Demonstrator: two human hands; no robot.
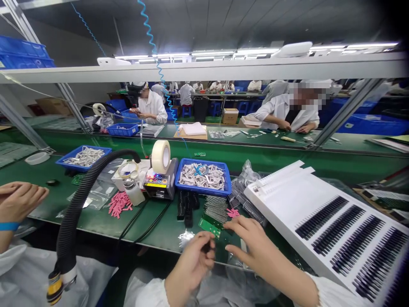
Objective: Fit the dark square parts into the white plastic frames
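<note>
My left hand (196,253) is curled at the front edge of the green bench, thumb and fingers drawn together. A dark spot shows between its fingers, too small to name. My right hand (251,238) has its thumb and fingers apart, with nothing seen in them. Between and just beyond both hands lies a green circuit board (209,226). Behind it is a stack of thin metallic strips (217,208), with small pink pieces (233,212) beside my right fingertips. Small shiny white pieces (185,238) lie just left of my left hand.
A blue bin (227,187) of white parts stands behind, next to a tape dispenser (159,181). Black blocks (188,209) lie before the bin. A white tray (271,189) with rows of black parts slants at right. A black hose (68,226) and a co-worker's hand (24,200) are left.
</note>
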